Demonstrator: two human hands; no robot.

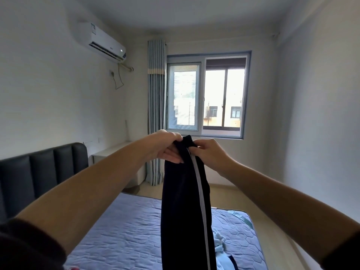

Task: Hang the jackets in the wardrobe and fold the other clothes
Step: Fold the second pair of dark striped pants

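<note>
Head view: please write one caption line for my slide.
Left hand and right hand hold dark white-striped trousers up over the blue quilted mattress.

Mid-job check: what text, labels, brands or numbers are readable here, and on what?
None legible.
The sticker on the air conditioner: too small to read.
The logo on its front: blurred.
The dark garment held by the left hand and right hand: no text, only a pale stripe.
</note>
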